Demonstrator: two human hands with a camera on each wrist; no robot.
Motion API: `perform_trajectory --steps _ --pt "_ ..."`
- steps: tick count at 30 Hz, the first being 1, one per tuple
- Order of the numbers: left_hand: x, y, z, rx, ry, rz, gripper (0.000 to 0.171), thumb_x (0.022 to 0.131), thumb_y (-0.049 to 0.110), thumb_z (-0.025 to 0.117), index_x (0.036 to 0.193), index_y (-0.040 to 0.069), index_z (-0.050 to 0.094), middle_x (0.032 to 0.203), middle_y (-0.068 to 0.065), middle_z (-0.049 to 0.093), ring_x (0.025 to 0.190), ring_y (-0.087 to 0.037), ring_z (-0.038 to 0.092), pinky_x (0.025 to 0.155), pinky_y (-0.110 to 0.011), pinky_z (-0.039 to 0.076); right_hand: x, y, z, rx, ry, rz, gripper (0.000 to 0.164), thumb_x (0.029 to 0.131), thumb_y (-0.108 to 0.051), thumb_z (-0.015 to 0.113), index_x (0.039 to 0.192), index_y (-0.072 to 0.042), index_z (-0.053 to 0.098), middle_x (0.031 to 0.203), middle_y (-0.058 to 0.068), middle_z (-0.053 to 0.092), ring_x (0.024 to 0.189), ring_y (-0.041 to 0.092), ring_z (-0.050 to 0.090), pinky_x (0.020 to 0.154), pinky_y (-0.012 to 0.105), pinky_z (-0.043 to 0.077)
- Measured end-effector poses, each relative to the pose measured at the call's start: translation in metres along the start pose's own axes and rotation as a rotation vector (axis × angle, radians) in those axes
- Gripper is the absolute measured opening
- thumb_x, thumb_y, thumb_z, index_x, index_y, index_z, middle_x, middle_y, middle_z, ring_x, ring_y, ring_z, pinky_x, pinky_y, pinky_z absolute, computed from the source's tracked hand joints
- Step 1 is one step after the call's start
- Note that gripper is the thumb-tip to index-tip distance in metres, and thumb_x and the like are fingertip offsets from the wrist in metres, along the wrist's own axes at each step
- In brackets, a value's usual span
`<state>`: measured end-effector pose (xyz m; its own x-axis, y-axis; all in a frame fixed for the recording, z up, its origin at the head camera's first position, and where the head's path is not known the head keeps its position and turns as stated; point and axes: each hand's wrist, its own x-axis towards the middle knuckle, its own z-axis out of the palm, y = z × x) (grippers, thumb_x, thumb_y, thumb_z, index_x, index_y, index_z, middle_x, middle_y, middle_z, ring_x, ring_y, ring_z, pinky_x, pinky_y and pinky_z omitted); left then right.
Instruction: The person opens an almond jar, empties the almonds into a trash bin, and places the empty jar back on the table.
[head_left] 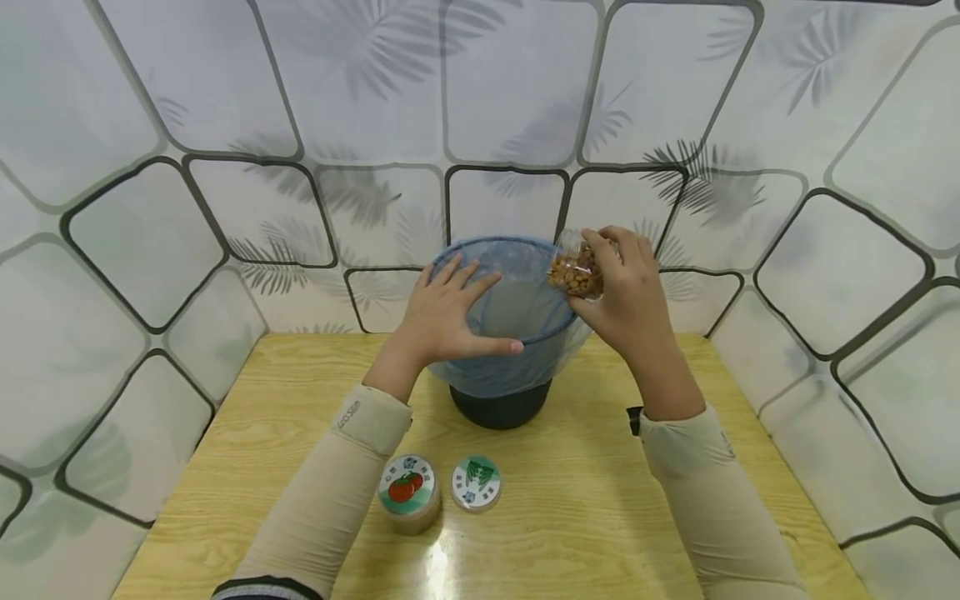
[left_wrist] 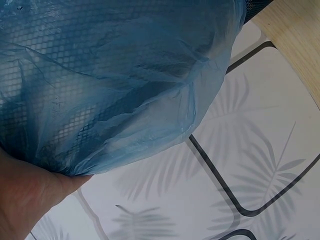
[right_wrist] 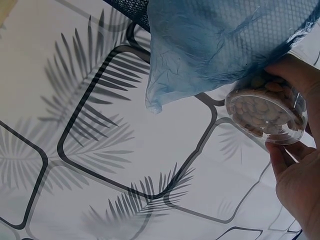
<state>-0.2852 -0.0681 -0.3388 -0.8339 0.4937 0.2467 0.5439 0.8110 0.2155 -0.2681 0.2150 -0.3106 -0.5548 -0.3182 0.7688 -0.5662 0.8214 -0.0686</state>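
A dark mesh wastebasket point(head_left: 501, 410), lined with a blue plastic bag point(head_left: 498, 375), stands near the back of the table. My left hand point(head_left: 442, 317) rests at the left of its rim with fingers spread and thumb stretched out. At the right of the rim, my right hand point(head_left: 633, 292) grips a clear plastic jar point(head_left: 576, 268) of what look like peanuts. The jar is tilted on its side, mouth toward the basket; nuts are still inside it. In the right wrist view the jar's round bottom point(right_wrist: 262, 117) faces the camera.
On the wooden table point(head_left: 600, 500), nearer the front, stands a lidded jar point(head_left: 408, 493) with tomatoes pictured on top. Beside it lies a round lid point(head_left: 476, 483) with a green plant picture. A patterned wall covering point(head_left: 506, 200) rises right behind the basket and at both sides.
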Motion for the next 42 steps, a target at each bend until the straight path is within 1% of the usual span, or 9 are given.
perform_trajectory --steps 4,11,16,19,23,30,37,39,42 --pt "0.0001 0.0001 0.0002 0.002 0.000 0.000 0.131 0.065 0.113 0.030 0.169 0.033 0.033 0.176 -0.012 0.027 0.167 -0.038 0.011 0.131 -0.069 0.002 -0.0005 0.0000 0.0010 0.006 -0.003 -0.001 0.082 0.075 -0.009 0.097 0.146 0.001 0.058 0.137 0.029 0.056 0.125 0.050 0.052 0.112 0.061 0.045" --pt "0.0008 0.0000 0.0012 0.009 0.005 -0.001 0.133 0.064 0.114 0.027 0.169 0.033 0.033 0.176 -0.011 0.028 0.167 -0.037 0.012 0.131 -0.069 0.002 -0.0005 -0.0006 0.0021 0.013 -0.010 0.013 0.080 0.076 -0.006 0.096 0.146 0.001 0.058 0.138 0.028 0.055 0.126 0.050 0.051 0.112 0.061 0.045" --pt "0.0011 -0.0007 0.0018 0.018 0.008 -0.002 0.120 0.072 0.104 0.046 0.168 0.034 0.033 0.176 -0.010 0.028 0.167 -0.037 0.012 0.132 -0.069 0.003 -0.0005 -0.0010 0.0023 0.013 -0.011 0.019 0.081 0.076 -0.005 0.095 0.147 0.001 0.057 0.139 0.029 0.055 0.127 0.050 0.051 0.112 0.061 0.045" --pt "0.0012 -0.0007 0.0018 0.022 0.006 -0.003 0.116 0.075 0.100 0.052 0.168 0.034 0.033 0.176 -0.010 0.028 0.167 -0.036 0.012 0.132 -0.068 0.003 -0.0008 -0.0010 0.0029 0.014 -0.008 0.014 0.081 0.076 -0.005 0.095 0.147 0.001 0.057 0.139 0.029 0.055 0.127 0.050 0.051 0.113 0.061 0.044" --pt "0.0012 -0.0005 0.0017 0.023 0.007 -0.004 0.114 0.076 0.097 0.055 0.168 0.034 0.033 0.176 -0.010 0.028 0.167 -0.036 0.012 0.132 -0.068 0.002 -0.0012 -0.0015 0.0031 0.013 -0.009 0.009 0.081 0.076 -0.005 0.095 0.148 0.001 0.057 0.139 0.028 0.055 0.128 0.050 0.051 0.114 0.061 0.044" --pt "0.0006 -0.0002 0.0014 0.018 0.009 -0.005 0.114 0.076 0.097 0.055 0.168 0.033 0.033 0.176 -0.010 0.028 0.167 -0.036 0.013 0.132 -0.068 0.002 -0.0008 -0.0019 0.0037 0.011 -0.006 0.002 0.081 0.076 -0.005 0.095 0.148 0.001 0.057 0.139 0.028 0.055 0.129 0.050 0.050 0.113 0.061 0.044" --pt "-0.0002 0.0000 0.0011 0.012 0.011 -0.003 0.119 0.073 0.103 0.047 0.168 0.033 0.035 0.176 -0.010 0.029 0.167 -0.036 0.013 0.132 -0.068 0.002 -0.0007 -0.0019 0.0040 0.010 -0.004 -0.002 0.082 0.076 -0.004 0.095 0.148 0.000 0.057 0.140 0.028 0.055 0.130 0.049 0.050 0.115 0.060 0.044" --pt "-0.0002 0.0001 0.0011 0.012 0.014 -0.001 0.119 0.073 0.103 0.047 0.168 0.033 0.035 0.176 -0.010 0.029 0.167 -0.036 0.013 0.132 -0.068 0.002 -0.0008 -0.0021 0.0039 0.012 -0.003 -0.002 0.081 0.076 -0.004 0.095 0.148 0.000 0.057 0.140 0.028 0.055 0.131 0.049 0.050 0.115 0.060 0.043" --pt "0.0002 0.0001 0.0012 0.016 0.015 -0.001 0.117 0.074 0.100 0.051 0.168 0.033 0.035 0.175 -0.011 0.030 0.166 -0.036 0.014 0.132 -0.069 0.003 -0.0006 -0.0022 0.0037 0.015 -0.004 -0.004 0.081 0.077 -0.004 0.094 0.148 0.000 0.057 0.140 0.028 0.054 0.131 0.049 0.049 0.115 0.060 0.043"
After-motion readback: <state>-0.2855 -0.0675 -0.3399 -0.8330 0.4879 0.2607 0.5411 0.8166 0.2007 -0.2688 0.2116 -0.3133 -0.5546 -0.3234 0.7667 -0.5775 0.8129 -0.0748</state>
